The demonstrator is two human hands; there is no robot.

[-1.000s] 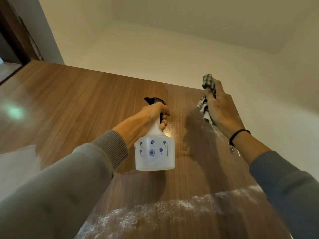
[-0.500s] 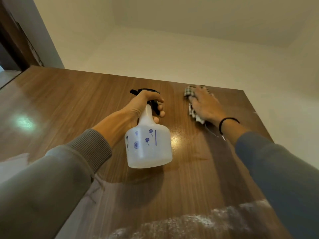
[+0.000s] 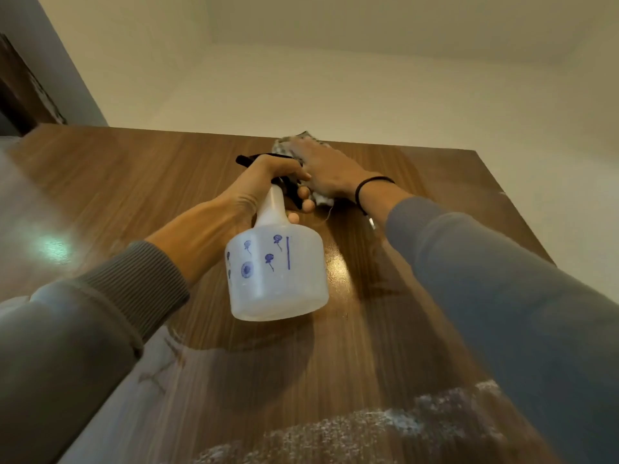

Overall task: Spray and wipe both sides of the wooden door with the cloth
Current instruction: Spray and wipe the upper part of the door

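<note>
Right hand (image 3: 330, 172) slid checked cloth (image 3: 284, 145) left along top edge of wooden door (image 3: 134, 182), fingers flat on it. Left hand (image 3: 264, 184) grips spray bottle (image 3: 278, 272) by the neck. Door surface: glossy brown grain, white residue low.

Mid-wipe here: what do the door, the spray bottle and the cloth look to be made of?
Door: wood or wood-look veneer, going by the straight brown grain; smooth, semi-gloss finish, since it mirrors a light.
Spray bottle: translucent whitish plastic with blue printed flowers and a black trigger head.
Cloth: seemingly woven fabric with a checked pattern; blurred, so the fibre is unclear.
</note>
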